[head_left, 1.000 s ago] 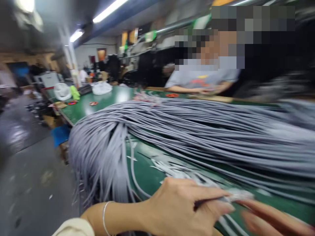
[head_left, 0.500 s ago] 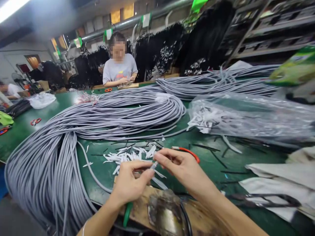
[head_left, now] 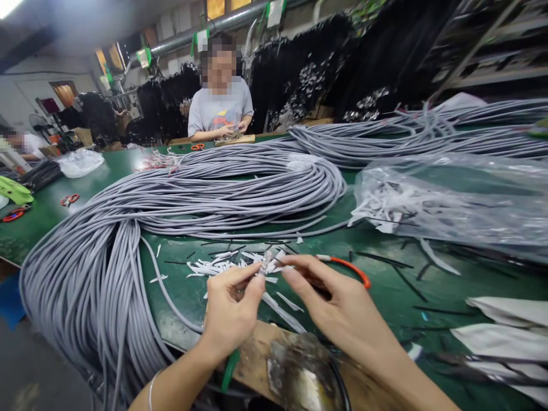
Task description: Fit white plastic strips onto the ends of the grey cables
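Note:
My left hand (head_left: 233,305) is closed, thumb and forefinger pinching the end of a grey cable (head_left: 262,272). A pale, frayed-looking tip sticks up from that pinch. Close to the right of the tip is my right hand (head_left: 338,297), fingers bent, with thumb and forefinger nearly together; a thin dark piece shows at those fingertips, too small to make out. A red-handled tool (head_left: 349,268) appears just behind the right hand, its other end hidden; I cannot tell whether the hand touches it. White strips (head_left: 222,265) lie behind my hands on the green table (head_left: 171,297).
A large coil of grey cables (head_left: 231,194) spreads across the table and hangs over its left edge. A clear plastic bag (head_left: 445,200) lies at right, with pliers (head_left: 492,365) nearer me. A wooden block (head_left: 252,359) sits below my hands. A co-worker (head_left: 220,108) sits opposite.
The view has shifted, so the scene sits farther right at mid-table. My right fingertips have drawn slightly away from the cable end, and its pale tip now shows. The left pinch remains.

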Demonstrator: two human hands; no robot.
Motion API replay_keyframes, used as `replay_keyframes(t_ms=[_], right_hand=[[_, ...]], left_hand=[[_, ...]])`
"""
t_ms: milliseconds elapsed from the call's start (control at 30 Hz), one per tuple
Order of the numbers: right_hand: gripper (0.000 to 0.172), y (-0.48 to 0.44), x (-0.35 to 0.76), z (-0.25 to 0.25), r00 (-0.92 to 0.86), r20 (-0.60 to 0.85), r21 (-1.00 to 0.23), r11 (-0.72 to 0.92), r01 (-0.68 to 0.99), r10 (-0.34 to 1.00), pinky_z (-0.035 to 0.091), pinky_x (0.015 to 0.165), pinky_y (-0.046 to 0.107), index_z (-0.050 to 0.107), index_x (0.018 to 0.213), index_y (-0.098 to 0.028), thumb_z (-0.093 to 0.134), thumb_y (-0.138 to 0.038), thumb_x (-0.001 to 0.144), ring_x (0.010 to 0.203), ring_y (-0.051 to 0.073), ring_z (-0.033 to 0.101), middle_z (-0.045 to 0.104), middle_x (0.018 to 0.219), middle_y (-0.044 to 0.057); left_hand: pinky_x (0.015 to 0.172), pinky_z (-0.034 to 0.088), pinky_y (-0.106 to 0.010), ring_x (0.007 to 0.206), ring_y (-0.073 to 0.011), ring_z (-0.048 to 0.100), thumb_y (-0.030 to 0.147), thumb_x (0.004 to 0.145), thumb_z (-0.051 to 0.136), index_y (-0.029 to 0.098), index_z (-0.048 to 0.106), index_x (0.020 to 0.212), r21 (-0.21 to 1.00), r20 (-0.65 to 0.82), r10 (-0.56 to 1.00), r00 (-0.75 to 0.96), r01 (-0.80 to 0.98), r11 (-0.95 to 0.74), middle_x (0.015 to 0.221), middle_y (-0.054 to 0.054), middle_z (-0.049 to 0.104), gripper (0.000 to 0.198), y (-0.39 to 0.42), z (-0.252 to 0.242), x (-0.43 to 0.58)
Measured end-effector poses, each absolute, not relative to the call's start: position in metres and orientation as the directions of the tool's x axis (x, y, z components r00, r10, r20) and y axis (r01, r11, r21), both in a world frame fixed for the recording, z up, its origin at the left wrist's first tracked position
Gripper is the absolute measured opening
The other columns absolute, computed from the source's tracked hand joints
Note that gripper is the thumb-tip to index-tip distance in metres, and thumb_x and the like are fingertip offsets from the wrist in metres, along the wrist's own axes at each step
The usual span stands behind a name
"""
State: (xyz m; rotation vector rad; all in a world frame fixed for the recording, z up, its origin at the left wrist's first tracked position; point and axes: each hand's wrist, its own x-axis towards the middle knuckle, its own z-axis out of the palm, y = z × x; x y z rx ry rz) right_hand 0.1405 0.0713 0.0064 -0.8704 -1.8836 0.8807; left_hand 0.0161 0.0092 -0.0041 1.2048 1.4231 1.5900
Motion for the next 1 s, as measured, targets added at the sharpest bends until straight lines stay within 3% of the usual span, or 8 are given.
replay_keyframes(t_ms=[133,267,600,733,800,900,1000], right_hand=[[0.030,0.069,0.143,0.010,-0.408,0.545,-0.676,0.672,0.304,0.733,0.043,0.044,0.020,0.060,0.061,-0.019,0.046,-0.032,0.085,0.047,0.012,0.055,0.063,0.056,0.001],[0.033,0.067,0.143,0.012,-0.432,0.551,-0.627,0.696,0.350,0.714,0.042,0.043,0.021,0.060,0.059,-0.019,0.046,-0.032,0.085,0.044,0.012,0.053,0.063,0.053,0.001],[0.044,0.068,0.143,0.012,-0.477,0.341,-0.809,0.511,0.289,0.810,0.045,0.044,0.021,0.065,0.059,-0.017,0.045,-0.048,0.083,0.049,0.015,0.058,0.064,0.054,0.003],[0.043,0.067,0.141,0.007,-0.516,0.337,-0.794,0.532,0.294,0.788,0.045,0.044,0.021,0.063,0.059,-0.017,0.043,-0.044,0.086,0.050,0.015,0.057,0.062,0.053,0.003],[0.037,0.064,0.141,0.004,-0.463,0.457,-0.707,0.626,0.328,0.759,0.044,0.043,0.022,0.063,0.060,-0.018,0.044,-0.037,0.086,0.047,0.014,0.057,0.063,0.054,0.002],[0.025,0.057,0.141,0.001,-0.399,0.679,-0.475,0.783,0.402,0.616,0.044,0.046,0.025,0.062,0.066,-0.020,0.047,-0.025,0.086,0.046,0.015,0.058,0.065,0.056,0.002],[0.016,0.050,0.144,-0.003,-0.415,0.773,-0.277,0.845,0.458,0.479,0.047,0.057,0.028,0.061,0.074,-0.022,0.052,-0.014,0.084,0.055,0.018,0.064,0.069,0.063,0.004]], left_hand=[[0.045,0.035,-0.020,0.055,-0.0107,0.046,0.024,0.081,0.054,0.012,0.072,0.098,0.975,0.215,0.916,-0.338,0.123,-0.183,0.066,-0.005,0.058,0.027,0.009,-0.006,0.015],[0.044,0.033,-0.020,0.054,-0.0109,0.045,0.024,0.081,0.054,0.011,0.072,0.097,0.974,0.208,0.920,-0.331,0.154,-0.165,0.067,-0.005,0.058,0.027,0.008,-0.007,0.015],[0.047,0.038,-0.022,0.055,-0.0138,0.051,0.022,0.080,0.053,0.011,0.074,0.091,0.909,0.315,0.904,-0.290,0.365,-0.200,0.065,-0.008,0.065,0.026,0.007,0.002,0.016],[0.045,0.036,-0.021,0.048,-0.0121,0.047,0.022,0.081,0.051,0.013,0.075,0.080,0.860,0.325,0.918,-0.226,0.475,-0.188,0.057,-0.005,0.064,0.026,0.008,0.002,0.016],[0.044,0.037,-0.021,0.046,-0.0118,0.047,0.021,0.081,0.051,0.013,0.075,0.078,0.853,0.308,0.924,-0.225,0.495,-0.164,0.056,-0.005,0.065,0.026,0.009,0.002,0.017],[0.050,0.045,-0.022,0.053,-0.0144,0.057,0.019,0.080,0.051,0.014,0.075,0.086,0.886,0.264,0.932,-0.247,0.445,-0.133,0.069,-0.008,0.072,0.026,0.008,0.004,0.020],[0.058,0.050,-0.023,0.060,-0.0167,0.063,0.017,0.078,0.052,0.017,0.073,0.095,0.913,0.208,0.947,-0.245,0.395,-0.098,0.080,-0.007,0.074,0.027,0.007,0.005,0.021]])
